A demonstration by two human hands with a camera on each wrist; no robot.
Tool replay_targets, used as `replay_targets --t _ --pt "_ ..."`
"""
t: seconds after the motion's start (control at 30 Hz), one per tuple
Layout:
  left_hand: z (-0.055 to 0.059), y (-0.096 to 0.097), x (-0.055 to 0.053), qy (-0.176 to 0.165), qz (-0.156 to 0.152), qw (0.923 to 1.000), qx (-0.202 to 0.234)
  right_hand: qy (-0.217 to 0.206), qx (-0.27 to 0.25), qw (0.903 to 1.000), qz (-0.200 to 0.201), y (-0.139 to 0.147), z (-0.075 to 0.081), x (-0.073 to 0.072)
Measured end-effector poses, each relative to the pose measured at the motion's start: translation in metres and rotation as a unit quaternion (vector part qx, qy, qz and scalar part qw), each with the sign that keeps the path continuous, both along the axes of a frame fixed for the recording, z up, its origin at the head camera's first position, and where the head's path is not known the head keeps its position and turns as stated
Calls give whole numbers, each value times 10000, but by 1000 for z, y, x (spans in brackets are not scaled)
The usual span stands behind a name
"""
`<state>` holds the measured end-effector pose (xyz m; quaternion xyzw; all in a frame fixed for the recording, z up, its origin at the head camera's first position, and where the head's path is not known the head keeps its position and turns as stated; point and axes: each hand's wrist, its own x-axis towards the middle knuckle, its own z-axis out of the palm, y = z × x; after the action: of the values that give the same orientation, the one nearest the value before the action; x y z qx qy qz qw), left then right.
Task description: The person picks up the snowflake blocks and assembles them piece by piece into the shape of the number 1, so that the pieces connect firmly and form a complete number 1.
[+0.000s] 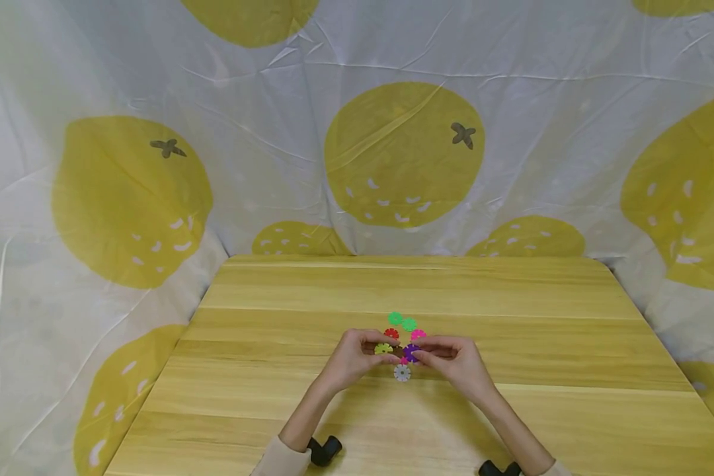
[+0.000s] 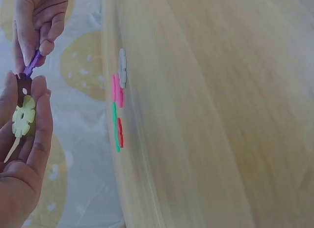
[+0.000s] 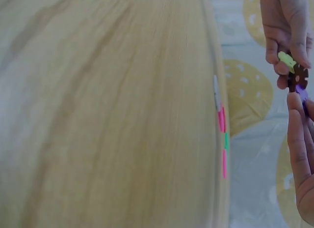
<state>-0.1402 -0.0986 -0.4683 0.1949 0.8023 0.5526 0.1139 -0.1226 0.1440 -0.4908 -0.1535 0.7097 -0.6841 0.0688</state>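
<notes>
My left hand (image 1: 351, 360) pinches a brown notched plastic disc (image 2: 21, 93) between thumb and fingers. A pale yellow notched disc (image 2: 23, 117) is joined to that brown disc and sits against the same hand. Opposite, the fingertips of my right hand (image 1: 458, 363) pinch a purple notched disc (image 1: 411, 353). In the left wrist view the purple disc meets the brown one at its edge; how deeply their notches fit cannot be told. Both hands are close together, raised above the table.
Loose notched discs lie on the wooden table (image 1: 571, 317): two green ones (image 1: 395, 318), a red one (image 1: 391, 334), pink ones (image 1: 418, 335) and a grey one (image 1: 402, 373). Black objects (image 1: 324, 451) show near both forearms. A lemon-print cloth (image 1: 404, 53) hangs behind the table.
</notes>
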Motion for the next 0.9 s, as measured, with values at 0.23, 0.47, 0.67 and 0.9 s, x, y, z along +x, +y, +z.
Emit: replay_targets --t 0.23,0.47,0.67,0.9 --pt "1 -3 -1 -126 -56 9999 89 -5 -151 9998 160 -2 -1 0" --pt "0 -1 -3 -309 -208 9989 297 -189 -184 9994 217 -2 3 1" --pt "0 2 -3 -316 -244 9988 299 -296 -161 9992 204 0 3 1" --pt "-4 1 1 -625 -156 9979 106 -455 -322 9977 395 0 -3 1"
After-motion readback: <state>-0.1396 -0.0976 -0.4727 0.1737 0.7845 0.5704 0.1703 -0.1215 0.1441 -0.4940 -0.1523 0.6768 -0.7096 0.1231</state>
